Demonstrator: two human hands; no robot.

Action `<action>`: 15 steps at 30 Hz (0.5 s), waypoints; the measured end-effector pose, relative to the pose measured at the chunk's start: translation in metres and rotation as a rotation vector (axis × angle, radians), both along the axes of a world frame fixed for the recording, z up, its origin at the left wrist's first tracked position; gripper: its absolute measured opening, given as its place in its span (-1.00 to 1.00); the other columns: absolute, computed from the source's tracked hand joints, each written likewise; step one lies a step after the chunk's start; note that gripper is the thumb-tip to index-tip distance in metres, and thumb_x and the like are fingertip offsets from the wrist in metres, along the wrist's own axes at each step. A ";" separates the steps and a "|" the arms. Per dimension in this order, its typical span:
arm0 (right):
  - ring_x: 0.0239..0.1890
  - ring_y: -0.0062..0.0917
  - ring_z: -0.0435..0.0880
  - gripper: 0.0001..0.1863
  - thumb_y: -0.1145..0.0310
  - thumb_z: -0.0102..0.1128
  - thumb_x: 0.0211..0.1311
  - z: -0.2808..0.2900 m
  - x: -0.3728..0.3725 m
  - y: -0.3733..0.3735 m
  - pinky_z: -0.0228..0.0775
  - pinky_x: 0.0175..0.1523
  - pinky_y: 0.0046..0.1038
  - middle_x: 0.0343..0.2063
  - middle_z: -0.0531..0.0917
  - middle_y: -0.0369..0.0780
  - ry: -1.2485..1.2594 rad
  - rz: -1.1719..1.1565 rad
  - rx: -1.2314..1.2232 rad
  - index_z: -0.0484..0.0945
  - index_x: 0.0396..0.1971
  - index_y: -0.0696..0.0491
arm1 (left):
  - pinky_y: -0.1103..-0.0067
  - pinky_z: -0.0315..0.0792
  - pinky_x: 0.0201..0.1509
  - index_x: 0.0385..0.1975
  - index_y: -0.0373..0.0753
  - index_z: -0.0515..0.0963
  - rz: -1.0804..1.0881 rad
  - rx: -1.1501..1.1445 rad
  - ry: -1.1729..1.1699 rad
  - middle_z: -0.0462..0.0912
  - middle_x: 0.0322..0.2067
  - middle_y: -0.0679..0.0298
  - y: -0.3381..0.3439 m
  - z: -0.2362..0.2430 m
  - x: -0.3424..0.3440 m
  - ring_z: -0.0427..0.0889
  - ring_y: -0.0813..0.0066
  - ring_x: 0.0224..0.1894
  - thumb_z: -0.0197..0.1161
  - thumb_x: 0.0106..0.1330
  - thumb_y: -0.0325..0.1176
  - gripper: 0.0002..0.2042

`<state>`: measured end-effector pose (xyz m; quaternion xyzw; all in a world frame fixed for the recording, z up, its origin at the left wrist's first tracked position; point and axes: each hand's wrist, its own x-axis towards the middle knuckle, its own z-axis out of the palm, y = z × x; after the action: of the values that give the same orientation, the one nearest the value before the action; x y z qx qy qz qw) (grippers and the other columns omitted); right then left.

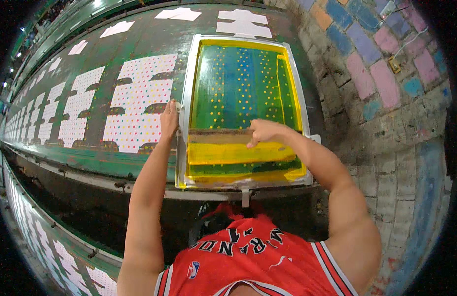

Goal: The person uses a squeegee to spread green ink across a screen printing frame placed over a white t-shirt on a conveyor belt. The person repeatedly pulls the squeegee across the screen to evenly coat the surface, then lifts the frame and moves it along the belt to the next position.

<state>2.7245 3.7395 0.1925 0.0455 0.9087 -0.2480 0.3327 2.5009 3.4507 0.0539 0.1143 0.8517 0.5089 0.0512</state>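
A screen-printing frame with a silver metal border lies over a long green table. Its mesh shows dotted columns, and yellow ink is spread across its lower part. My right hand grips a long, brownish squeegee lying crosswise on the mesh just above the thick ink band. My left hand holds the frame's left edge, fingers together around a small pale piece there. Left of the frame, white fabric pieces with multicoloured polka dots lie in a row.
Plain white pieces lie along the table's far side. A second table with printed pieces runs at lower left, beyond a dark gap. To the right is a brick floor with painted blocks, a cable and a small yellowish object.
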 end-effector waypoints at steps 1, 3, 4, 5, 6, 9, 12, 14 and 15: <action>-0.41 -0.18 0.70 -0.48 0.00 0.56 -0.11 0.005 -0.011 0.013 0.44 -0.29 -0.09 -0.45 0.71 0.03 0.021 0.011 0.026 0.70 -0.42 0.21 | 0.23 0.50 -0.04 0.21 -0.25 0.50 -0.028 0.020 0.099 0.69 -0.09 -0.10 0.000 0.000 0.002 0.65 -0.17 -0.07 -0.17 0.56 0.02 -0.48; -0.33 -0.13 0.74 -0.48 -0.06 0.51 -0.09 0.011 -0.038 0.039 0.54 -0.21 -0.09 -0.44 0.73 0.03 0.188 0.030 0.203 0.72 -0.41 0.16 | 0.22 0.51 -0.03 0.21 -0.26 0.50 -0.022 0.046 0.111 0.68 -0.06 -0.09 -0.002 0.002 0.006 0.66 -0.16 -0.08 -0.17 0.57 0.00 -0.49; -0.30 -0.13 0.75 -0.48 -0.08 0.50 -0.08 0.014 -0.049 0.053 0.56 -0.19 -0.09 -0.43 0.73 0.03 0.295 0.007 0.271 0.73 -0.40 0.13 | 0.22 0.52 -0.04 0.21 -0.26 0.49 -0.021 0.023 0.083 0.68 -0.07 -0.07 -0.002 0.004 0.007 0.66 -0.14 -0.09 -0.17 0.57 -0.01 -0.49; -0.28 -0.12 0.76 -0.48 -0.11 0.48 -0.07 0.015 -0.060 0.067 0.59 -0.16 -0.09 -0.43 0.73 0.03 0.402 -0.016 0.336 0.74 -0.40 0.11 | 0.22 0.53 -0.05 0.21 -0.26 0.49 -0.006 0.012 0.036 0.69 -0.08 -0.06 -0.001 0.006 0.007 0.66 -0.13 -0.11 -0.17 0.57 -0.02 -0.50; -0.26 -0.12 0.76 -0.49 -0.12 0.46 -0.06 0.012 -0.074 0.078 0.60 -0.14 -0.08 -0.42 0.74 0.01 0.478 -0.023 0.388 0.74 -0.39 0.08 | 0.22 0.53 -0.06 0.21 -0.26 0.49 0.011 -0.001 -0.013 0.69 -0.09 -0.05 -0.001 0.007 0.009 0.67 -0.12 -0.12 -0.17 0.58 -0.03 -0.51; -0.24 -0.13 0.76 -0.53 -0.14 0.41 -0.02 0.000 -0.123 0.112 0.62 -0.12 -0.09 -0.40 0.75 -0.03 0.675 -0.056 0.518 0.76 -0.38 0.00 | 0.25 0.53 -0.16 0.21 -0.27 0.47 -0.063 -0.192 0.243 0.70 -0.18 -0.05 0.003 0.009 0.001 0.68 -0.03 -0.18 -0.16 0.58 -0.04 -0.52; -0.31 -0.14 0.76 -0.63 -0.06 0.36 0.09 -0.016 -0.168 0.147 0.58 -0.20 -0.10 -0.45 0.75 -0.08 0.766 -0.080 0.552 0.77 -0.30 -0.08 | 0.27 0.48 -0.17 0.21 -0.20 0.47 -0.040 -0.098 0.198 0.69 -0.28 -0.06 0.005 0.009 0.001 0.67 0.03 -0.25 -0.18 0.58 -0.02 -0.53; -0.31 -0.14 0.76 -0.64 -0.05 0.34 0.11 -0.028 -0.197 0.169 0.58 -0.20 -0.09 -0.45 0.74 -0.07 0.843 -0.068 0.624 0.77 -0.29 -0.09 | 0.27 0.46 -0.14 0.20 -0.15 0.49 0.021 -0.057 0.021 0.67 -0.36 -0.07 0.006 0.013 0.005 0.65 0.08 -0.32 -0.22 0.58 0.03 -0.51; -0.31 -0.15 0.76 -0.65 -0.05 0.33 0.11 -0.033 -0.211 0.180 0.58 -0.20 -0.09 -0.45 0.74 -0.07 0.853 -0.071 0.669 0.77 -0.28 -0.10 | 0.28 0.46 -0.15 0.20 -0.15 0.49 0.025 -0.080 0.024 0.66 -0.39 -0.06 0.006 0.017 0.006 0.65 0.10 -0.34 -0.22 0.58 0.03 -0.51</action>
<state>2.5130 3.9198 0.1593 0.0749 0.9903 0.0474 -0.1069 2.5067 3.4569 0.0714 0.1073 0.8733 0.4736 0.0393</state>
